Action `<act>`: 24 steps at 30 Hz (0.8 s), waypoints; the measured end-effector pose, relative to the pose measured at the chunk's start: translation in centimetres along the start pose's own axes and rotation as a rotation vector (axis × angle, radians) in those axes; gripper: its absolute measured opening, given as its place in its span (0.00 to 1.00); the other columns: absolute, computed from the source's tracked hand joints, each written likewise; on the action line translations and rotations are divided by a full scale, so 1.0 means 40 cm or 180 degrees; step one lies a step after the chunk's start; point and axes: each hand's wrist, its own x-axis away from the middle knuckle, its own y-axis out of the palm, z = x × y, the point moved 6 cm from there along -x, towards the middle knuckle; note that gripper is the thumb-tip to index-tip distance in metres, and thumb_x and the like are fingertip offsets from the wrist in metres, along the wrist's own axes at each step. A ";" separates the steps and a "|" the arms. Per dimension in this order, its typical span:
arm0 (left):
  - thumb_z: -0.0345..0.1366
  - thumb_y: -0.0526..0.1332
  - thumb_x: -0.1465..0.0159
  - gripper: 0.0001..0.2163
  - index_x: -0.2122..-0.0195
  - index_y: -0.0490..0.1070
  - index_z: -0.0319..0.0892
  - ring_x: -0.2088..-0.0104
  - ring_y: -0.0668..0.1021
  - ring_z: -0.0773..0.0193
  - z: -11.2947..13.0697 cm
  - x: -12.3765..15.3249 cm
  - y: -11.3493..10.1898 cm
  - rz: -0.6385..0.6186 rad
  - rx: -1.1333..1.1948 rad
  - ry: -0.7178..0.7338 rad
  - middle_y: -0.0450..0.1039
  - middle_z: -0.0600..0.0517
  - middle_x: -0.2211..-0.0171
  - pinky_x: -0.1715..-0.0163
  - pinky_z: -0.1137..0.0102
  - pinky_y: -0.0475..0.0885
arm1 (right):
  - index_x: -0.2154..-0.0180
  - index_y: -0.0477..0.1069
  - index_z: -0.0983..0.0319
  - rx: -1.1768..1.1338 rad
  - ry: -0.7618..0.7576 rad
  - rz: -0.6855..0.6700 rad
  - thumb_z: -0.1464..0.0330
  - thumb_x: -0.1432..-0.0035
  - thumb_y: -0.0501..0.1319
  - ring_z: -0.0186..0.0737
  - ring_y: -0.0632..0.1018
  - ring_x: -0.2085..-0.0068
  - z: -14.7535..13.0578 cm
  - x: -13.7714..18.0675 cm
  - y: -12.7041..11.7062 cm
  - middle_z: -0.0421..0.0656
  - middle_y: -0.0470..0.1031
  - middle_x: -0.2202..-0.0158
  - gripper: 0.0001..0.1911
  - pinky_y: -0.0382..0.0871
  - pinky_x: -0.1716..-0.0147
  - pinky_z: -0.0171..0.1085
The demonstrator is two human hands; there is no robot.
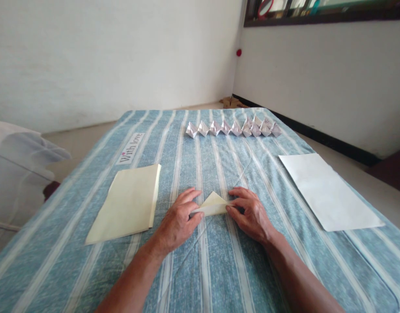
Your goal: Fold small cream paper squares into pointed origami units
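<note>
Folded paper point(214, 206), ends seemingly pinched in both hands point(183, 214).

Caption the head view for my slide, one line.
Left hand and right hand hold a folded paper between a pale-yellow stack and a white sheet, folded shapes beyond.

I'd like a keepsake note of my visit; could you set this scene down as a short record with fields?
Left hand: gripping one end of the folded paper
Right hand: gripping its other end
Folded paper colour: pale yellow
To the left: pale yellow sheets
To the right: white paper
Far side: row of pointed paper pieces
Surface: striped cloth
</note>
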 end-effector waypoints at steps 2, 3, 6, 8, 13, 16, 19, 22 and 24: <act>0.29 0.58 0.37 0.07 0.72 0.72 0.40 0.39 0.67 0.48 -0.002 -0.001 0.002 -0.0027 0.0018 -0.0035 0.72 0.40 0.45 0.42 0.47 0.67 | 0.71 0.78 0.59 -0.0013 0.0031 -0.0006 0.70 0.42 0.62 0.52 0.73 0.46 0.001 0.000 0.000 0.47 0.78 0.54 0.07 0.64 0.46 0.54; 0.29 0.57 0.37 0.07 0.72 0.72 0.40 0.39 0.67 0.47 -0.003 -0.001 0.002 -0.0041 0.0031 -0.0044 0.72 0.39 0.45 0.42 0.47 0.67 | 0.71 0.78 0.59 -0.0013 0.0048 -0.0002 0.70 0.42 0.62 0.52 0.73 0.46 0.002 0.000 0.000 0.47 0.78 0.53 0.07 0.63 0.46 0.54; 0.29 0.56 0.36 0.09 0.72 0.72 0.40 0.38 0.67 0.47 -0.005 -0.002 0.002 -0.0065 0.0072 -0.0068 0.72 0.39 0.45 0.42 0.46 0.66 | 0.71 0.78 0.59 -0.0001 0.0101 0.0033 0.70 0.43 0.62 0.52 0.73 0.45 0.005 0.000 -0.001 0.47 0.78 0.54 0.07 0.63 0.45 0.54; 0.30 0.55 0.36 0.09 0.73 0.71 0.40 0.38 0.67 0.47 -0.007 -0.003 0.002 -0.0065 0.0085 -0.0097 0.72 0.39 0.45 0.42 0.46 0.66 | 0.71 0.78 0.59 0.0010 0.0130 0.0050 0.70 0.43 0.63 0.52 0.73 0.45 0.007 0.000 -0.001 0.47 0.78 0.54 0.07 0.62 0.45 0.54; 0.30 0.56 0.37 0.10 0.76 0.68 0.41 0.39 0.68 0.47 -0.013 -0.004 0.001 -0.0021 0.0078 -0.0202 0.72 0.39 0.45 0.42 0.48 0.66 | 0.73 0.77 0.60 0.0089 0.0148 0.0073 0.71 0.44 0.64 0.52 0.73 0.45 0.009 0.000 -0.001 0.46 0.79 0.54 0.06 0.62 0.45 0.53; 0.30 0.57 0.37 0.09 0.76 0.67 0.41 0.39 0.68 0.48 -0.014 -0.005 0.001 -0.0024 0.0077 -0.0255 0.73 0.39 0.45 0.41 0.49 0.66 | 0.73 0.77 0.59 0.0155 0.0158 0.0096 0.71 0.44 0.64 0.51 0.73 0.46 0.008 0.000 -0.002 0.46 0.79 0.54 0.06 0.62 0.45 0.53; 0.30 0.57 0.38 0.10 0.77 0.66 0.41 0.39 0.68 0.48 -0.013 -0.005 0.000 -0.0045 0.0070 -0.0298 0.73 0.39 0.46 0.41 0.49 0.66 | 0.73 0.77 0.59 0.0189 0.0171 0.0096 0.72 0.45 0.65 0.51 0.74 0.46 0.007 0.000 -0.002 0.46 0.79 0.54 0.06 0.63 0.46 0.53; 0.30 0.57 0.39 0.10 0.78 0.65 0.42 0.39 0.68 0.48 -0.014 -0.005 -0.001 -0.0049 0.0059 -0.0332 0.73 0.39 0.46 0.42 0.49 0.66 | 0.74 0.76 0.60 0.0205 0.0173 0.0104 0.72 0.45 0.65 0.51 0.74 0.46 0.006 0.000 -0.002 0.46 0.79 0.54 0.06 0.63 0.46 0.53; 0.30 0.57 0.39 0.10 0.78 0.65 0.42 0.39 0.68 0.48 -0.016 -0.004 -0.001 -0.0046 0.0050 -0.0338 0.73 0.40 0.45 0.41 0.49 0.66 | 0.74 0.76 0.59 0.0221 0.0175 0.0116 0.72 0.45 0.66 0.51 0.74 0.46 0.006 0.000 -0.003 0.46 0.79 0.54 0.06 0.63 0.46 0.53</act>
